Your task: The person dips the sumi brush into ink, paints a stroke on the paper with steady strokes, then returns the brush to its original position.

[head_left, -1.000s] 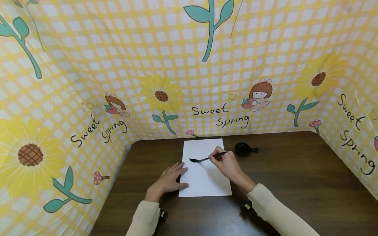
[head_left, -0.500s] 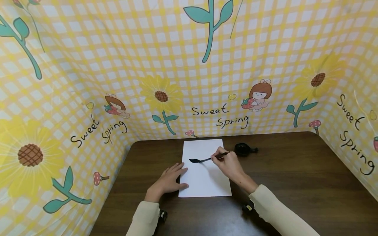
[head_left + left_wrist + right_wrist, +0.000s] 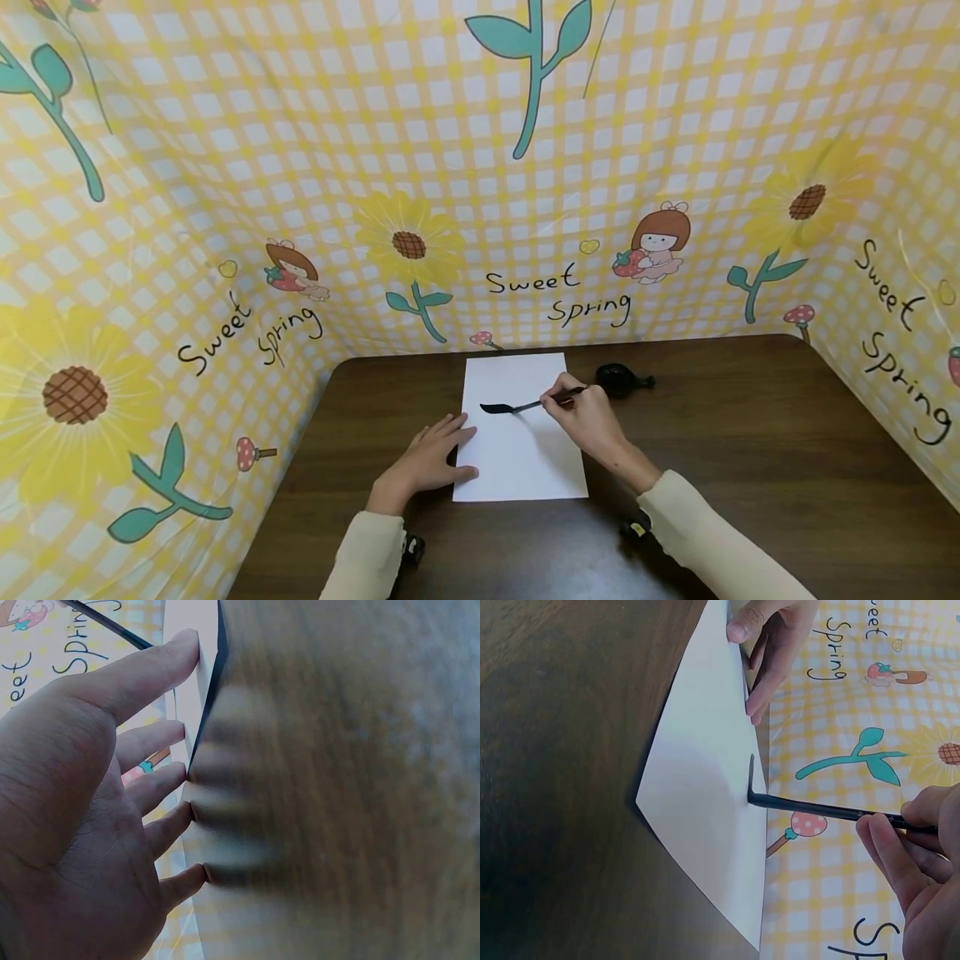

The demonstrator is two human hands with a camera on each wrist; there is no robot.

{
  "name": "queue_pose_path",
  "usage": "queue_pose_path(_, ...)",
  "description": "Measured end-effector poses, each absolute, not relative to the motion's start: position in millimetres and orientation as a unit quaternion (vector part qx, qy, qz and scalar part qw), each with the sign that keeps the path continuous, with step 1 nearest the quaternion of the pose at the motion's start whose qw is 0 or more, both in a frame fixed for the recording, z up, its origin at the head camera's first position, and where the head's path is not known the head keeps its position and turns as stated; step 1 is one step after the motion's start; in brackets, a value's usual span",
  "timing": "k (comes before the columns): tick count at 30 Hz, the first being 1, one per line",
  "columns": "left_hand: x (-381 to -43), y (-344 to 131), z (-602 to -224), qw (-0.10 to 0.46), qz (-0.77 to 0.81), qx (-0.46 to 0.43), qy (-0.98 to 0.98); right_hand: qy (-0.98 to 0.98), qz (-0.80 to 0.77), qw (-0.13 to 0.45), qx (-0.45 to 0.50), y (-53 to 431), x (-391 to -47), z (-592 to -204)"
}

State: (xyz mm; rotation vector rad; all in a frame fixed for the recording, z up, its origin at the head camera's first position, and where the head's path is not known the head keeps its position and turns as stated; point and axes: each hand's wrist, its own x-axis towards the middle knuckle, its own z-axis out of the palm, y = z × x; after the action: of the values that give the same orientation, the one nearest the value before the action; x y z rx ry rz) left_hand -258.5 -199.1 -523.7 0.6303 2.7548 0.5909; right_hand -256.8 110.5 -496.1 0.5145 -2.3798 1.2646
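A white sheet of paper lies on the dark wooden table. My right hand pinches a thin dark paintbrush between thumb and fingers, over the right side of the sheet. The brush slants leftward, its bristles bent against the paper. From the bristles a short black stroke runs left across the sheet's upper half. My left hand rests with spread fingers at the sheet's left edge, thumb and fingertips on the paper. In the left wrist view the fingers look nearly straight.
A small round black dish with a short handle stands on the table right of the sheet's top. A yellow checked cloth with printed flowers rises behind and on both sides of the table.
My right hand has shifted slightly to the right with the paintbrush, and the black stroke behind the bristles has grown longer. The left hand has stayed in place on the paper.
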Motion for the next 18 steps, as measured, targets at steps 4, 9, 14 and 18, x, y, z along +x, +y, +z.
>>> queue_pose_path(4, -258.2, -199.4, -524.3, 0.126, 0.205, 0.218, 0.946, -0.85, 0.449, 0.203, 0.185, 111.5, -256.1, -495.8)
queue_pose_path(9, -259.0, -199.1, -524.5, 0.129, 0.202, 0.218, 0.946, -0.851, 0.447, 0.205, 0.183, 113.6, -255.1, -494.9)
queue_pose_path(14, -259.2, -199.3, -524.8, 0.126, 0.202, 0.218, 0.946, -0.854, 0.443, 0.204, 0.18, 116.7, -253.7, -493.8)
queue_pose_path(18, -259.6, -199.9, -525.5, 0.126, 0.2, 0.219, 0.947, -0.856, 0.436, 0.209, 0.182, 119.0, -252.8, -493.2)
